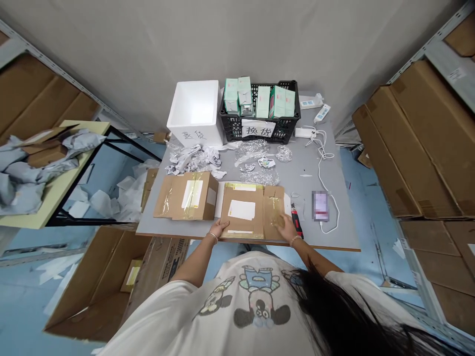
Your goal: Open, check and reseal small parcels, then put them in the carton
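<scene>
Head view: I've got the carton (259, 210) on the tabletop (345, 222), between left fingers (222, 225) at its edge and right fingers (282, 222) on its flap (273, 197); whether they grip, I can't tell. Looks light, stiffish; tape (273, 210) could slip, so favour bare edges.

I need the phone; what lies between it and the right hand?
Head view: a red-and-black tool and clear plastic lie between the right hand and phone.

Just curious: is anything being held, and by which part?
A cardboard box: left hand at its near left corner, right hand on its taped right end.
</scene>
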`<state>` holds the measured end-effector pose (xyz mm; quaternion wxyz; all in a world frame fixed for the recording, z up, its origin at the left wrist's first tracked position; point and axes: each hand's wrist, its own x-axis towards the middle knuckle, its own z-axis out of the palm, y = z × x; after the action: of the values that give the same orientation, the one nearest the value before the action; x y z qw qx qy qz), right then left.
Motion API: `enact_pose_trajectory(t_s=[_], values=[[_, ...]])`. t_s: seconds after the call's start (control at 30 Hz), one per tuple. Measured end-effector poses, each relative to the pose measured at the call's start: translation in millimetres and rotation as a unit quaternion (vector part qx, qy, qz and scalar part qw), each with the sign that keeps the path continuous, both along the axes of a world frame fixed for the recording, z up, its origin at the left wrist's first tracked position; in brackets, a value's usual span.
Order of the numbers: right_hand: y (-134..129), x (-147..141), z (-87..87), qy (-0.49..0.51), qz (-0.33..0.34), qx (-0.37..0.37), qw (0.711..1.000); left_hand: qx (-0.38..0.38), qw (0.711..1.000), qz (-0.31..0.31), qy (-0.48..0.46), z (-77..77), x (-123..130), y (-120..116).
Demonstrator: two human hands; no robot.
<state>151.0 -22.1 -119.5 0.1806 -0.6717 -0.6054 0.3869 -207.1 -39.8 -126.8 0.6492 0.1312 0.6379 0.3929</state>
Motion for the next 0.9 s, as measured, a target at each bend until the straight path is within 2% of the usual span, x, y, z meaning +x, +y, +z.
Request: enact_pose_trajectory(t_s=[0.07, 0.1, 0.17, 0.2, 0.3, 0.37, 0.5, 0.57, 0.63, 0.73, 0.9], values=[[7.0, 5.6, -0.2, 0.041, -0.134, -0.034, 0.99, 0.024, 1.0, 0.006, 0.002, 10.6, 1.9, 1.4], [10.3, 8.7, 1.7, 0.074, -0.176, -0.064, 0.98, 0.036, 0.999, 0.005, 0.002, 17.6, 2.6, 1.5], [16.2, 14.8, 10.4, 0.172, -0.213, -0.124, 0.954, 0.061, 0.998, 0.0, -0.003, 35.0, 3.0, 0.9], [18.7, 17.4, 17.1, 0.236, -0.206, -0.145, 0.939, 0.075, 0.997, -0.004, -0.006, 45.2, 2.5, 0.3], [25.9, 22.4, 43.5, 0.409, -0.121, -0.179, 0.887, 0.119, 0.993, -0.011, -0.003, 80.3, -1.6, -1.3], [32.5, 22.7, 61.8, 0.458, -0.075, -0.17, 0.869, 0.142, 0.99, -0.018, 0.01, 105.6, -5.9, -2.6], [57.6, 15.9, 88.0, 0.463, -0.035, -0.127, 0.877, 0.16, 0.985, -0.066, 0.021, 152.8, -12.3, -11.5], [75.9, 6.5, 96.2, 0.46, -0.002, -0.12, 0.88, 0.161, 0.985, -0.054, 0.03, 170.0, -13.3, -20.6], [94.8, -9.8, 104.0, 0.453, 0.034, -0.12, 0.883, 0.168, 0.985, 0.006, 0.043, 180.8, -15.3, -32.3], [115.7, -48.6, 119.9, 0.44, 0.092, -0.132, 0.884, 0.188, 0.975, 0.105, 0.046, 188.0, -27.7, -54.8], [134.3, -138.2, 159.9, 0.436, 0.22, -0.188, 0.852, 0.199, 0.954, 0.213, 0.067, 192.5, -79.9, -107.5]])
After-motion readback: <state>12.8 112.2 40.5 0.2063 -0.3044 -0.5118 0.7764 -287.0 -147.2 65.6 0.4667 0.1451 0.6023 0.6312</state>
